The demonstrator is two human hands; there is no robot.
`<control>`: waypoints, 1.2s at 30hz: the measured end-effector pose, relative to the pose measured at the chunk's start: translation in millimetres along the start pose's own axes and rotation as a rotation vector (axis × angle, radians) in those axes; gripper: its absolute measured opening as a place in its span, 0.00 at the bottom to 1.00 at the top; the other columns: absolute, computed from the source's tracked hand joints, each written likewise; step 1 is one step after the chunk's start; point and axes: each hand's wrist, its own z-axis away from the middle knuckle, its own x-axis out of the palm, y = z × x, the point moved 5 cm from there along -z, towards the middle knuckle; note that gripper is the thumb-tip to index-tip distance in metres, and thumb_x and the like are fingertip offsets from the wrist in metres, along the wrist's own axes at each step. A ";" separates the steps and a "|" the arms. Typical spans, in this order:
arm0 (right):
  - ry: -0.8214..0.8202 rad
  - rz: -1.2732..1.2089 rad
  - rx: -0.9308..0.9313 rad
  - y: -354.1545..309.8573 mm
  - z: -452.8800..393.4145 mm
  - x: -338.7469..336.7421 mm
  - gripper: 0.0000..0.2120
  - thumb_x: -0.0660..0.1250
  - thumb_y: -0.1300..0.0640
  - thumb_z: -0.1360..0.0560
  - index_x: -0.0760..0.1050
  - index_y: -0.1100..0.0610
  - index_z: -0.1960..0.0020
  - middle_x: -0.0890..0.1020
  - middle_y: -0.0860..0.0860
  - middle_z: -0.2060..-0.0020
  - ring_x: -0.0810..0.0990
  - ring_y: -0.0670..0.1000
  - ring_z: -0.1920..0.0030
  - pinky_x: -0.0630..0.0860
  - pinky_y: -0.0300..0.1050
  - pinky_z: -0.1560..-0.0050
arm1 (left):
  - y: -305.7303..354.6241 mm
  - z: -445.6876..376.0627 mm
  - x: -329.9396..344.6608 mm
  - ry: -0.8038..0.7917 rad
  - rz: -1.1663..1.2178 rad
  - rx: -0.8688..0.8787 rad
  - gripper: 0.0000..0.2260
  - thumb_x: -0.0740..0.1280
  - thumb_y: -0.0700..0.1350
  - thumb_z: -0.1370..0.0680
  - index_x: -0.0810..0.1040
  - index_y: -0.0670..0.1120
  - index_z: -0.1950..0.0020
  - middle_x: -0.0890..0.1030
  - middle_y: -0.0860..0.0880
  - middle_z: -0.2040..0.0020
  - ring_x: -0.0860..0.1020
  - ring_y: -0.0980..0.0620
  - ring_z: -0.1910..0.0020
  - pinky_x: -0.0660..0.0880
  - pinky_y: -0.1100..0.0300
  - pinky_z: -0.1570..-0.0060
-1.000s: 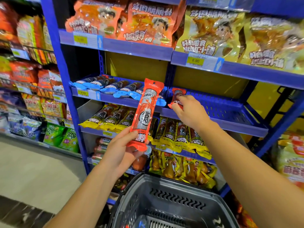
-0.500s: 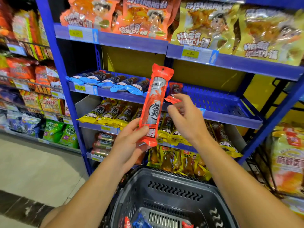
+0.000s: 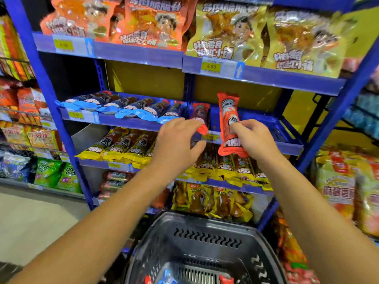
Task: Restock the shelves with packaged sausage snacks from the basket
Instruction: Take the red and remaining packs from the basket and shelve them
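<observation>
In front of me stands a blue rack (image 3: 47,83) with yellow back panels (image 3: 143,78). At eight o'clock, pale floor (image 3: 30,218).

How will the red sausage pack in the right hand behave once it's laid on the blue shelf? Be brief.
The red sausage pack stays straight though the right hand holds only its lower half, so it is probably fairly stiff. Its rounded body may roll sideways on the blue shelf. The glossy wrapper looks likely to slip.

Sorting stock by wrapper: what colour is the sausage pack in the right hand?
Red-orange sausage pack, head view.
</observation>
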 end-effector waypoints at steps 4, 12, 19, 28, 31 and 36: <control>-0.075 0.184 0.033 -12.2 -31.3 6.1 0.22 0.63 0.36 0.33 0.77 0.54 0.54 0.84 0.51 0.54 0.81 0.55 0.50 0.76 0.53 0.42 | -15.6 -37.1 22.0 -0.159 -0.329 -0.017 0.24 0.64 0.57 0.24 0.70 0.54 0.28 0.71 0.52 0.28 0.61 0.44 0.25 0.50 0.37 0.27; -0.188 0.215 0.109 -7.8 -77.6 25.3 0.18 0.64 0.43 0.23 0.75 0.60 0.52 0.79 0.57 0.49 0.77 0.58 0.52 0.68 0.48 0.53 | -25.6 -59.7 41.3 -0.299 -0.470 0.011 0.22 0.60 0.58 0.21 0.67 0.56 0.28 0.74 0.53 0.31 0.61 0.43 0.25 0.43 0.34 0.27; -0.306 0.225 -0.055 -7.0 -66.1 12.8 0.34 0.58 0.34 0.22 0.59 0.50 0.21 0.67 0.50 0.25 0.67 0.54 0.27 0.65 0.49 0.34 | -31.4 -56.5 43.8 -0.245 -0.383 0.016 0.22 0.62 0.59 0.22 0.69 0.56 0.28 0.75 0.54 0.32 0.63 0.44 0.27 0.43 0.36 0.27; -0.235 0.465 -0.491 -2.5 -45.6 32.4 0.23 0.64 0.52 0.20 0.68 0.51 0.26 0.72 0.53 0.28 0.70 0.55 0.29 0.67 0.51 0.31 | -34.8 -54.4 41.8 -0.207 -0.365 0.027 0.22 0.63 0.59 0.22 0.70 0.56 0.29 0.76 0.54 0.33 0.65 0.45 0.28 0.43 0.37 0.27; -0.210 0.468 -0.516 -1.0 -46.0 43.2 0.23 0.63 0.52 0.19 0.67 0.51 0.25 0.72 0.52 0.28 0.69 0.56 0.28 0.68 0.53 0.31 | -36.0 -54.1 40.4 -0.200 -0.375 0.041 0.22 0.63 0.59 0.22 0.71 0.55 0.29 0.77 0.53 0.34 0.66 0.45 0.28 0.44 0.37 0.27; -0.196 0.504 -0.503 1.1 -47.6 48.9 0.23 0.62 0.52 0.18 0.65 0.51 0.24 0.70 0.52 0.26 0.69 0.56 0.28 0.69 0.54 0.32 | -38.2 -56.1 42.4 -0.220 -0.376 0.033 0.22 0.63 0.57 0.21 0.69 0.55 0.28 0.75 0.53 0.32 0.65 0.46 0.28 0.44 0.36 0.27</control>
